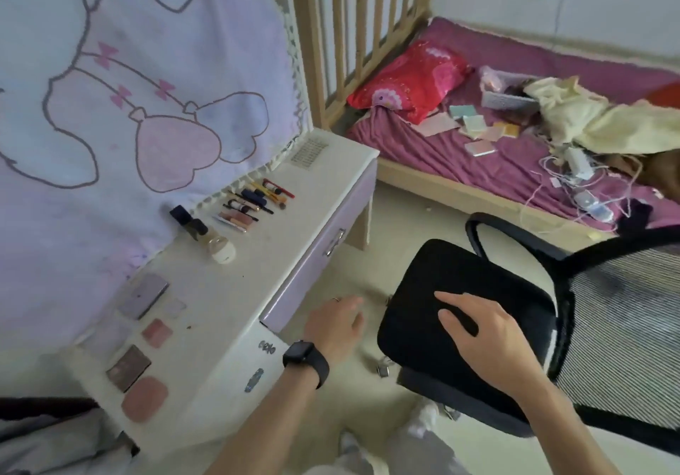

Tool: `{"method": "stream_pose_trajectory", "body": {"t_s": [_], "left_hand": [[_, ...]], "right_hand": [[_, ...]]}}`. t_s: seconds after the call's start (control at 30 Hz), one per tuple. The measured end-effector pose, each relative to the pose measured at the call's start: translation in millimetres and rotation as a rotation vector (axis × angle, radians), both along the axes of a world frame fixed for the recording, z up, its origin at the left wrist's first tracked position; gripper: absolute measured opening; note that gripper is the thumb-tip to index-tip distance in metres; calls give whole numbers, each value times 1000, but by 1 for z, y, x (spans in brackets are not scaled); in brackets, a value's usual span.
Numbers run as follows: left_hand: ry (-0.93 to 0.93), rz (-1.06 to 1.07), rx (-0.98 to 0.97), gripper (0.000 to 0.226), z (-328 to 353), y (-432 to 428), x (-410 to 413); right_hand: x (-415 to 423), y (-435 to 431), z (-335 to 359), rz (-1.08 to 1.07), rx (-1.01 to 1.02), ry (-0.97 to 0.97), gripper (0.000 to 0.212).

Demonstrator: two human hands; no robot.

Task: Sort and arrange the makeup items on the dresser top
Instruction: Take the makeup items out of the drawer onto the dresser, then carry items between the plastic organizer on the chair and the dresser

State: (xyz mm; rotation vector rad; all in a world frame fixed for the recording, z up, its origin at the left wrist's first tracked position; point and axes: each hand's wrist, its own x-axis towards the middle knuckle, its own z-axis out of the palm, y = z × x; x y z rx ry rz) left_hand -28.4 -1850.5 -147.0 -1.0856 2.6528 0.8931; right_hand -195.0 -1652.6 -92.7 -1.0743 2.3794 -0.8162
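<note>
On dresser top (235, 283), makeup sticks (254, 200) crosswise; hands uncurled, left (336, 327) free, right (489, 342) on chair (441, 276).

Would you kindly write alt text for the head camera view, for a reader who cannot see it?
A person's right hand rests flat on a black chair seat while the left hand, open, hangs beside a white dresser. On it lie makeup pencils, bottles and palettes in groups.

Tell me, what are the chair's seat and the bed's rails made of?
The chair seat looks like soft black cloth: dull, with no shine. The bed rails are probably bare wood: pale tan, with straight slats.
</note>
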Motion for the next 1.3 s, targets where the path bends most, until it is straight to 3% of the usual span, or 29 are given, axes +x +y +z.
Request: {"method": "stream_pose_trajectory", "body": {"t_s": [0.23,0.3,0.47,0.67,0.97,1.3], "left_hand": [[314,-475,-57,33,84,118,-137],[417,-533,-52,32,106,140,-165],[501,-934,20,28,157,321,-246],[574,-1301,117,29,182,532,-266],[570,-1657,160,31,204,735,-258],[655,-1841,173,32,232,851,-318]], "right_hand": [[-8,164,67,-558,-193,192,31],[-14,183,77,-601,-232,216,28],[11,339,116,-980,-236,345,30],[74,512,135,-1354,-148,408,27],[129,667,162,-1734,109,452,29],[87,753,177,-1915,299,414,34]]}}
